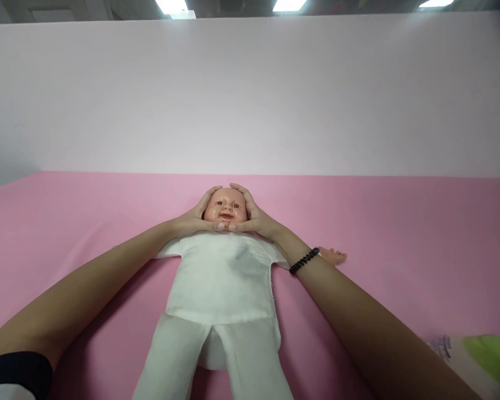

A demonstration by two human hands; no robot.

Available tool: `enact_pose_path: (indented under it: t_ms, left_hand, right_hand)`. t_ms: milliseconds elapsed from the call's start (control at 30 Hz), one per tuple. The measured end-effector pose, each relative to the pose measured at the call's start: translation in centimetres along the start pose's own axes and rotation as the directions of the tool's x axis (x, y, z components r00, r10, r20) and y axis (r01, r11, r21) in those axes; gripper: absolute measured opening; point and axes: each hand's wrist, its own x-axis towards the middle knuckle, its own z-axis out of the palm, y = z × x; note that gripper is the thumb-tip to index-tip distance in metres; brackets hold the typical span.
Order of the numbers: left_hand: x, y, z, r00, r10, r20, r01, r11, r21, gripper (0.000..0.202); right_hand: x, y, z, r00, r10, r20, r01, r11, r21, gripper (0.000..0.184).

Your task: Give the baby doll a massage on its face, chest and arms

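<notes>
A baby doll (223,278) in a white top and white trousers lies on its back on the pink sheet (87,216), its head (225,206) pointing away from me. My left hand (195,214) cups the left side of the doll's head, fingers curved over the crown, thumb under the chin. My right hand (254,214) cups the other side the same way, thumb at the chin. A black bead bracelet (304,260) sits on my right wrist. The doll's bare hand (333,255) shows beyond that wrist.
A white wall (250,94) rises behind the pink surface. At the lower right edge lies a white package with purple print and a blurred green cap (475,355). Ceiling lights show along the top.
</notes>
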Motion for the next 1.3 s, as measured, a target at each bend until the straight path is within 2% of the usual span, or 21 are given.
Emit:
enact_pose_path:
  t_ms: [333, 567, 800, 900, 1100, 1300]
  left_hand:
    - [0.22, -0.11, -0.45, 1.000, 0.001, 0.009, -0.001, 1.000, 0.007, 0.106]
    - [0.09, -0.04, 0.05, 1.000, -0.007, -0.014, 0.007, 1.000, -0.008, 0.111]
    - [0.26, -0.12, -0.46, 1.000, 0.013, 0.028, -0.012, 1.000, -0.015, 0.104]
    - [0.16, -0.08, -0.29, 1.000, 0.022, 0.004, -0.022, 1.000, 0.005, 0.102]
    - [0.07, -0.04, 0.16, 1.000, 0.013, -0.013, -0.013, 1.000, -0.020, 0.110]
    - [0.09, 0.26, -0.12, 1.000, -0.001, 0.012, 0.002, 1.000, -0.029, 0.106]
  right_hand:
    - [0.19, -0.05, -0.15, 0.999, -0.010, 0.031, 0.009, 0.999, 0.040, 0.108]
    - [0.04, -0.09, 0.09, 1.000, -0.004, -0.011, 0.004, 1.000, 0.007, 0.111]
    - [0.10, -0.38, 0.15, 1.000, 0.003, 0.020, -0.004, 0.999, 0.047, 0.109]
    - [0.01, -0.50, 0.25, 1.000, 0.012, 0.010, -0.012, 0.999, 0.034, 0.109]
    - [0.00, -0.34, 0.27, 1.000, 0.007, -0.013, -0.008, 1.000, -0.001, 0.112]
    - [0.07, -0.31, 0.03, 1.000, -0.006, 0.026, 0.004, 0.998, 0.062, 0.106]
